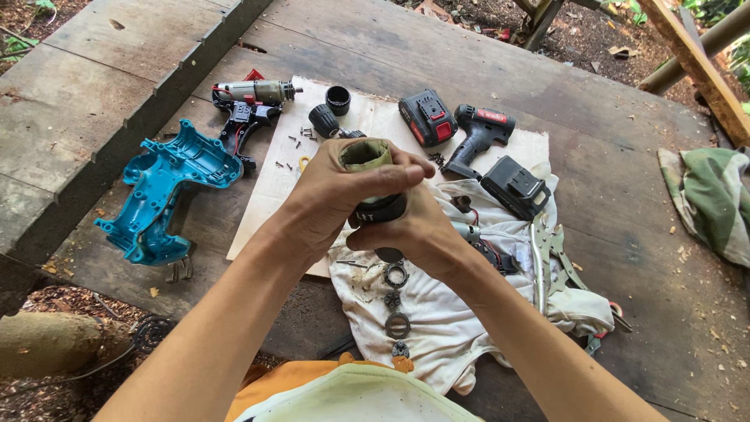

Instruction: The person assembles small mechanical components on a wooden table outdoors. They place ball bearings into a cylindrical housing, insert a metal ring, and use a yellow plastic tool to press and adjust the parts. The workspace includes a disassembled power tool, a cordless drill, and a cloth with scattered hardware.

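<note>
My left hand (pixel 332 195) and my right hand (pixel 422 227) both wrap around a cylindrical drill gearbox (pixel 367 156) with an olive-green open top and a black lower body, held upright above a stained white cloth (pixel 437 328). On the cloth just below my hands lie a few small metal gear rings (pixel 396 301) in a row. The lower end of the gearbox is hidden by my fingers.
A teal drill housing shell (pixel 160 191) lies at the left. A stripped drill motor assembly (pixel 250 105), loose screws (pixel 301 141), black collars (pixel 337 99), a battery pack (pixel 427 117), a black cordless drill (pixel 480 133), another battery (pixel 514 187) and locking pliers (pixel 551 258) sit around a white sheet on wooden planks.
</note>
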